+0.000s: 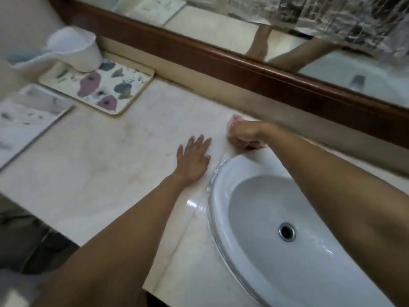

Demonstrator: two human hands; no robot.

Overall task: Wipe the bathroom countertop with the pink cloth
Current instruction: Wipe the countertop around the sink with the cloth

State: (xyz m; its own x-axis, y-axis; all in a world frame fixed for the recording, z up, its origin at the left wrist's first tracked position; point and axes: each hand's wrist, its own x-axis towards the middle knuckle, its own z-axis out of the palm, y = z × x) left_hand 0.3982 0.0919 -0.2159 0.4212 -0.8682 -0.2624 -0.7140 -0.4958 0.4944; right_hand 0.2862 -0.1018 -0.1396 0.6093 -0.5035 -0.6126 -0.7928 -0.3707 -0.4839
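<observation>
Countertop [99,165] with the sink [221,173] set into its near right part. The left hand [193,157] lies flat on the countertop, just left of the sink's far rim. The right hand [245,135], close to its right and beyond the sink, grips a cloth [232,120] on the countertop. A tray [132,94] lies at far left, with a cup [81,52] on its far end. The mirror [221,21] runs behind everything.

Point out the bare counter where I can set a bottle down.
Widest free patch: countertop between the floral tray, the left hand and the front edge. A narrower strip runs left of the sink. Crowded: behind the sink, where the right hand grips the pink cloth, and the far-left corner with the white jug.
</observation>
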